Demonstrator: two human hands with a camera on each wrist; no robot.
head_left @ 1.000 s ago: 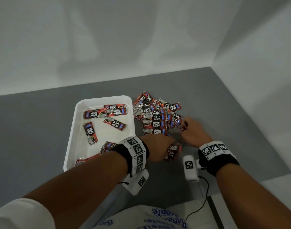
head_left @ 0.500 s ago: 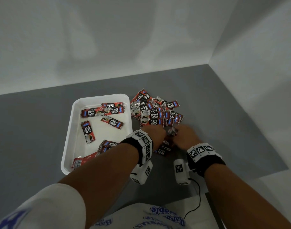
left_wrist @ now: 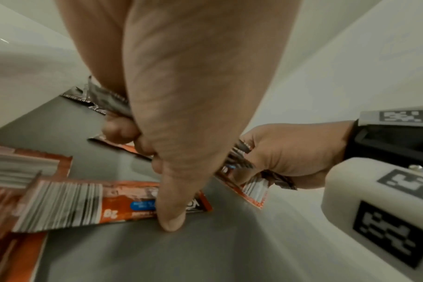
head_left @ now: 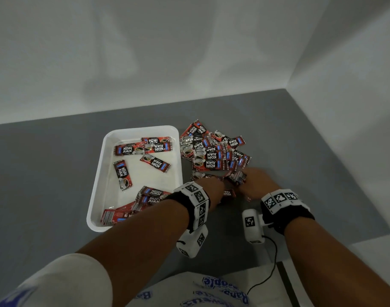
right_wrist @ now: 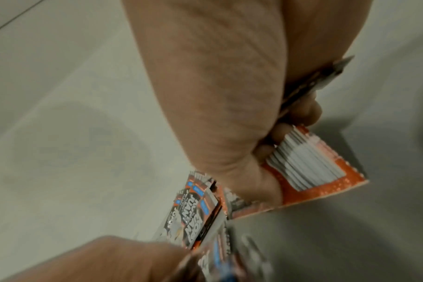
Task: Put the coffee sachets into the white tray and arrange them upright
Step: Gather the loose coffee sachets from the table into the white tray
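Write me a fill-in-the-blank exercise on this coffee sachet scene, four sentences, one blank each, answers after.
1. The tray is ____ in colour.
2. The loose pile of sachets lies on the tray's ____ side in the head view.
3. The sachets in the tray lie ____, not upright.
4. The left hand and the right hand each grip ____.

Missing words: white; right; flat; sachets

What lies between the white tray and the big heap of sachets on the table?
Only a narrow strip of bare grey table separates the white tray from the heap of sachets, seen in the head view.
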